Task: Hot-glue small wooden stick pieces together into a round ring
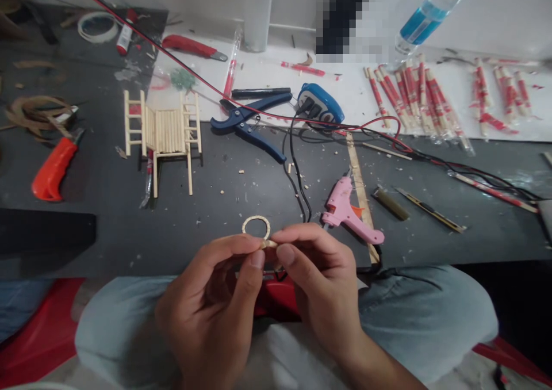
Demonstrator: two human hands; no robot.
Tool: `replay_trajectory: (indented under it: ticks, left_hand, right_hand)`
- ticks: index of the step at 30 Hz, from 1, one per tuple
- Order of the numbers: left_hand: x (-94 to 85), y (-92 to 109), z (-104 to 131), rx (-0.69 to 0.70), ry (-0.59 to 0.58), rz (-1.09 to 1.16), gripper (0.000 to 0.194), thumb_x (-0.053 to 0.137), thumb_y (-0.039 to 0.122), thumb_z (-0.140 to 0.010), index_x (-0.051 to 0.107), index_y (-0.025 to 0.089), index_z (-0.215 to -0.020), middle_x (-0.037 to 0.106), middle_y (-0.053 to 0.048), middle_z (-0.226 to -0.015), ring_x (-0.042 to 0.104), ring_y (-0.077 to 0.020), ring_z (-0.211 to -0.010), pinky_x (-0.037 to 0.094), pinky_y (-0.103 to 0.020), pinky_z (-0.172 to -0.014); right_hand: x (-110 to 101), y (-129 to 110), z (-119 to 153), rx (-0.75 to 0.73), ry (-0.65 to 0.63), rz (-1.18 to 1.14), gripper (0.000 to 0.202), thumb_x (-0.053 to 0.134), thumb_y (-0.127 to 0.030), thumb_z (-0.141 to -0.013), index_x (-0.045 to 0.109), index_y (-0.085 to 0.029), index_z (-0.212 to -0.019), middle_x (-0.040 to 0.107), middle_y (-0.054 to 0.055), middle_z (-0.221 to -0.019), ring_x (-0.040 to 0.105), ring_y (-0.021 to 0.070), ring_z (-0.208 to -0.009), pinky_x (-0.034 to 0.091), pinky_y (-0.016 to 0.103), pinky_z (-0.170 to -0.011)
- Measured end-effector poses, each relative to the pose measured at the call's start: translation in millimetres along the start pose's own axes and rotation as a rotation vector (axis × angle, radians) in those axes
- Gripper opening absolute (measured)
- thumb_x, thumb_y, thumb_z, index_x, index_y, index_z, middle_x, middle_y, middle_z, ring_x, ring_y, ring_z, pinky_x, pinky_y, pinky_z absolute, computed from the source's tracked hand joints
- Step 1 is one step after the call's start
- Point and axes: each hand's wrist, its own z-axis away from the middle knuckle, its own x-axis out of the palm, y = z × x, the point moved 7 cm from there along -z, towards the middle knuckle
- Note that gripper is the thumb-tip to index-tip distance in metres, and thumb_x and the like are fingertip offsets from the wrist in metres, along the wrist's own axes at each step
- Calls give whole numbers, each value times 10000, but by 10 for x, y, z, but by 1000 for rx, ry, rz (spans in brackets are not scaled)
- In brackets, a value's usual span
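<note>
Below the front edge of the dark grey tabletop (pixel 116 229), pale-blue jeans (pixel 435 321) cover both thighs, the cloth creased on the right leg close to that edge. Lower than the tabletop, between the legs, whitish fabric (pixel 284 350) shows, too blurred to name as a garment. The left hand (pixel 211 304) and right hand (pixel 330 280) are bare, with short thumbnails (pixel 257 258).

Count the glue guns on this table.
1: a pink glue gun, lying on the dark table, just beyond the right hand. Another could be hidden from view.
</note>
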Motion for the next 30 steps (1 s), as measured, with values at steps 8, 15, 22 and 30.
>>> replay_trajectory:
  ticks: [8,15,22,30]
  left_hand:
    - [-16,-21,22,-16,-2,-26,226,779,123,-918,820,331,-998,835,76,-929,791,-92,-826,650,-147,-790]
    - [1,-41,3,-69,11,11,236,736,83,-926,813,303,-964,825,83,-859,787,-70,-720,640,-111,-727]
    - [8,-47,-34,-71,-14,-39,185,751,144,-938,815,318,-935,820,109,-802,795,-56,-703,618,-66,-722]
    - [20,-6,-53,-44,-51,-137,108,777,264,-936,836,347,-900,842,81,-807,804,-114,-653,641,-121,-606]
  right_hand:
    - [-8,-67,40,-45,19,56,111,825,-189,-911,849,-292,-946,790,-33,-823,730,94,-679,619,188,-707]
    - [-108,-243,-268,-365,-13,932,132,654,-180,-994,771,-238,-1011,801,35,-908,713,187,-804,578,314,-750]
    - [-32,-345,-380,-467,-215,1030,169,614,-161,-1024,771,-219,-1050,801,84,-1082,698,240,-1040,553,410,-943]
    - [100,-520,-66,-501,-423,643,289,710,-82,-954,757,-255,-1180,821,43,-1005,750,197,-889,609,366,-811]
